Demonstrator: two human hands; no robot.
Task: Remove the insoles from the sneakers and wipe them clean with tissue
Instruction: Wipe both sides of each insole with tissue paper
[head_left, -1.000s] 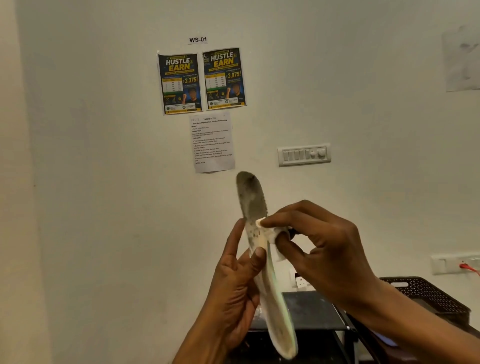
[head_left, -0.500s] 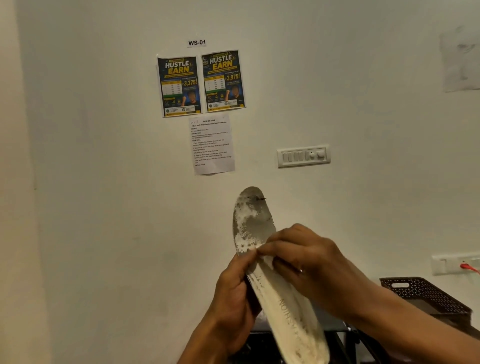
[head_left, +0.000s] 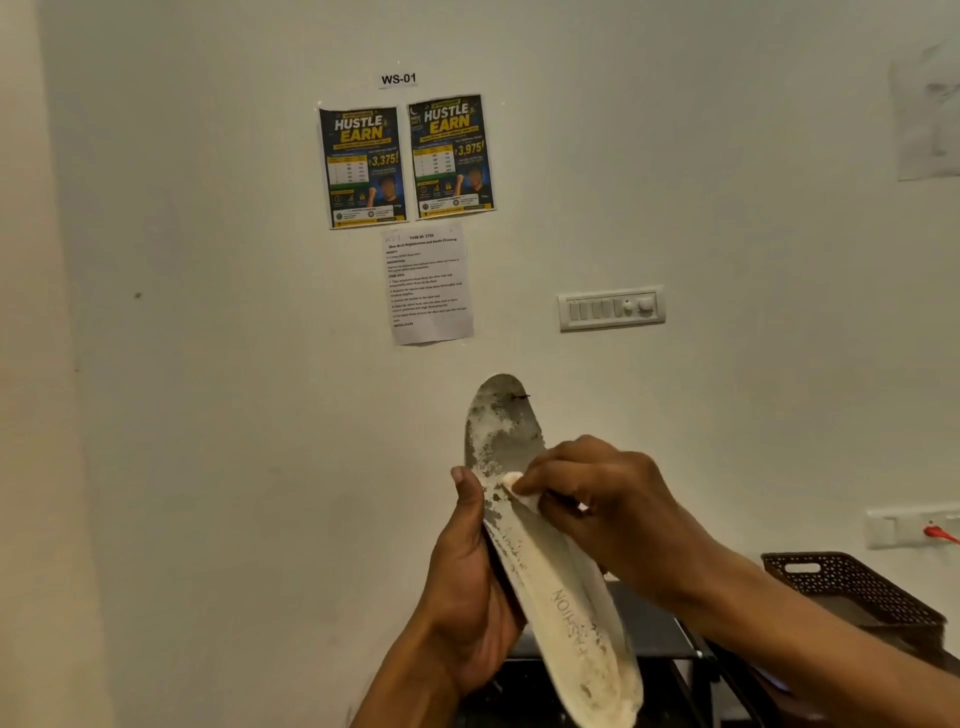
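A worn, off-white insole (head_left: 558, 587) with a grey, dirty toe end is held up in front of the wall, toe pointing up. My left hand (head_left: 467, 577) grips it along its left edge, thumb on the front face. My right hand (head_left: 605, 499) pinches a small wad of white tissue (head_left: 519, 491) and presses it against the insole just below the dirty toe area. No sneakers are in view.
A dark perforated plastic basket (head_left: 852, 590) stands at the lower right. Below the hands is a dark rack or shelf top (head_left: 649, 623). On the wall are posters, a printed sheet, a switch panel (head_left: 612, 307) and a socket with a red plug (head_left: 935, 532).
The insole has turned from nearly edge-on to face me and dropped a little lower. My right hand with the tissue slid along its surface near the toe end.
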